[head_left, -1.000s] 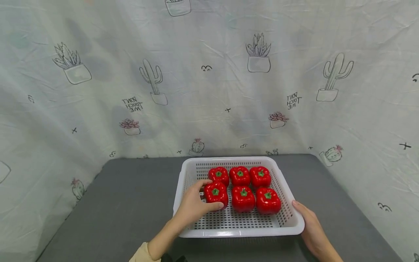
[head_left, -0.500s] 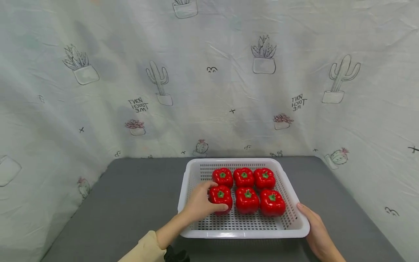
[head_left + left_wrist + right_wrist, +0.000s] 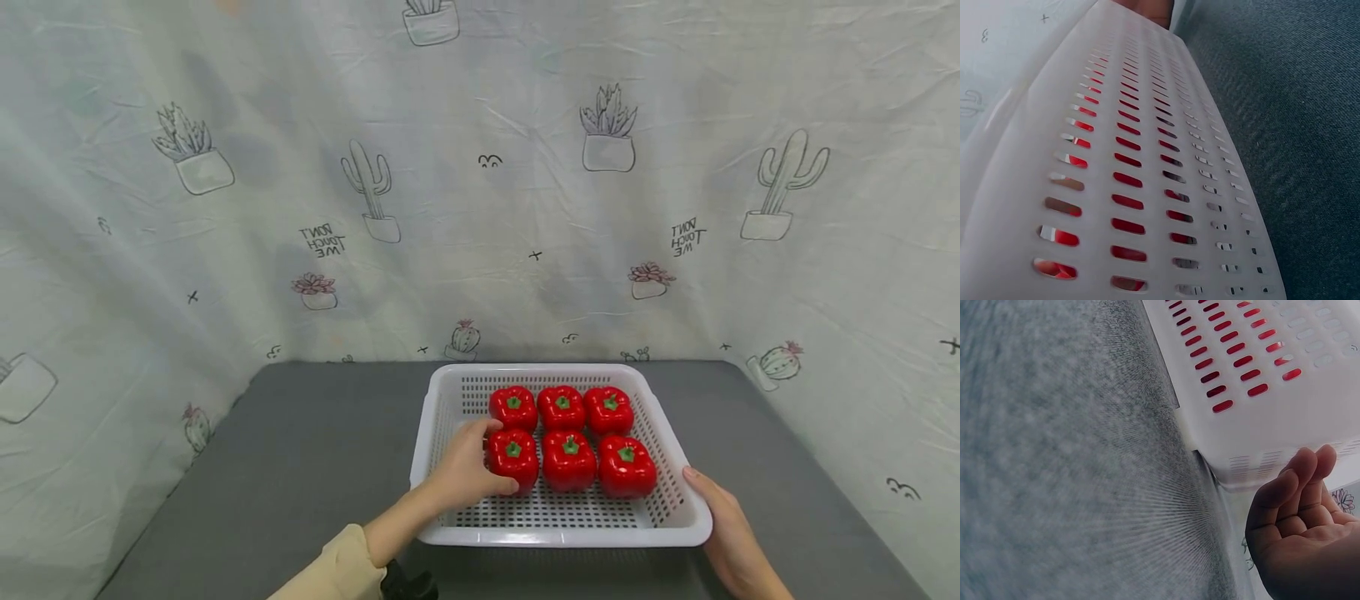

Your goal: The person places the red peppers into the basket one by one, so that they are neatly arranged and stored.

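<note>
A white perforated basket (image 3: 551, 536) stands on the grey table and holds several red bell peppers in two rows. My left hand (image 3: 480, 458) reaches over the basket's left wall and grips the front-left pepper (image 3: 513, 458), thumb on its near side and a finger on its far side. My right hand (image 3: 708, 504) lies at the basket's front right corner, outside the wall, with its fingers straight. In the right wrist view that hand (image 3: 1297, 519) is empty beside the basket corner (image 3: 1260, 425). The left wrist view shows only the basket's slotted wall (image 3: 1141, 187), with red behind the slots.
The grey table (image 3: 300, 450) stretches to the left of the basket, with a narrower strip on the right. A hanging sheet printed with cacti (image 3: 487, 208) closes in the back and both sides.
The head view has shifted slightly. Both hands stay where they were, the left hand on the front-left pepper, the right by the corner.
</note>
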The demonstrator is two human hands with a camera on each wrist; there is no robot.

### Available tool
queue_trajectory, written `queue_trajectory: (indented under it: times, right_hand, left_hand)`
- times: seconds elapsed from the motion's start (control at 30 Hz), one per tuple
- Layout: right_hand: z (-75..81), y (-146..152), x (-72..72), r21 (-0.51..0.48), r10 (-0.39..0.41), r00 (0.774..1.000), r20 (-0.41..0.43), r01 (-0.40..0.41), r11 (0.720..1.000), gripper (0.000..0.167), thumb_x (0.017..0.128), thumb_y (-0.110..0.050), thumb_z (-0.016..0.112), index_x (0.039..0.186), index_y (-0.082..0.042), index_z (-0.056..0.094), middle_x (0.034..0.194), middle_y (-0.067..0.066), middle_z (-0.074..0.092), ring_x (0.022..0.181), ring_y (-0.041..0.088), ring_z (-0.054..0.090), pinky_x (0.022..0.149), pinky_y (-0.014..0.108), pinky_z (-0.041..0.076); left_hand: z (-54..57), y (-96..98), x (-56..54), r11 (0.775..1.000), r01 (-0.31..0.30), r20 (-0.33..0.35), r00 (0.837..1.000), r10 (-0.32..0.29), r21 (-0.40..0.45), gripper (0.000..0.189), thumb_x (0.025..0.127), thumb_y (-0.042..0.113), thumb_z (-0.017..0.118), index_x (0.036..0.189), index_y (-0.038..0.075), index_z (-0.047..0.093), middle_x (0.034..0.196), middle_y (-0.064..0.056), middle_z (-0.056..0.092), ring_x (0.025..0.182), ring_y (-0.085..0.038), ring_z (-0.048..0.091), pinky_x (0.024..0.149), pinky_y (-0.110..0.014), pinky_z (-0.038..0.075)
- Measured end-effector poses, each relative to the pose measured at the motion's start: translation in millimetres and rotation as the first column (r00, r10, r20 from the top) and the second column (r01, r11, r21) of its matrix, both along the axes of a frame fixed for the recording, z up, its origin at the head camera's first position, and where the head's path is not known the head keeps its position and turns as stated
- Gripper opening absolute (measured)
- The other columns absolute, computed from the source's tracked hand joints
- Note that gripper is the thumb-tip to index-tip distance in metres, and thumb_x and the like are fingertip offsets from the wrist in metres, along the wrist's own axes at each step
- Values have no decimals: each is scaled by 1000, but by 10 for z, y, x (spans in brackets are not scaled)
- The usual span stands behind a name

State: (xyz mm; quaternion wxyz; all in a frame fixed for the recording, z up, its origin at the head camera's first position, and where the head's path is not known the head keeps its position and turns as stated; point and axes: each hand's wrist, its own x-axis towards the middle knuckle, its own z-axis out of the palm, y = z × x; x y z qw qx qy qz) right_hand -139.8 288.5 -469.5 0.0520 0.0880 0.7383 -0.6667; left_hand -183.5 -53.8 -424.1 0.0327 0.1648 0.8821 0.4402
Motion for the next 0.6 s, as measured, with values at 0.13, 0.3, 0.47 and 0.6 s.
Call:
queue_trajectory:
  times: [0.13,0.3,0.47,0.6]
  right_hand:
    - [-8,-24,-1,-10,15,1000,-26,-15,1000,70,105,-50,32,149,4,31,138,24,45,106,21,57,82,37,49]
    - [-3,-44,-23,-10,16,999,-42,-17,1000,70,105,-50,33,149,4,32,139,24,45,107,21,57,83,38,49]
    - [-7,-58,-42,-19,3,1000,-26,-3,1000,70,105,-50,34,150,4,31,140,24,44,108,21,57,83,37,49]
    - [-18,-57,-38,-29,-5,1000,-18,5,1000,69,105,-47,34,150,5,29,139,24,45,106,23,57,81,38,50]
  left_hand:
    - [-3,-14,-5,1000,1,16,1000,-2,24,76,71,7,86,134,-2,46,127,-14,52,108,-29,56,85,-42,54]
    - [4,-23,-25,998,0,25,1000,-1,63,79,71,-1,85,137,-5,42,128,-18,50,111,-34,57,88,-45,53]
    - [7,-29,-38,998,-27,32,999,25,59,82,69,1,87,137,-4,42,129,-19,50,113,-36,55,91,-48,51]
    - [16,-44,-24,998,-45,32,999,44,44,87,68,9,89,138,-2,41,133,-19,47,110,-33,53,90,-49,51]
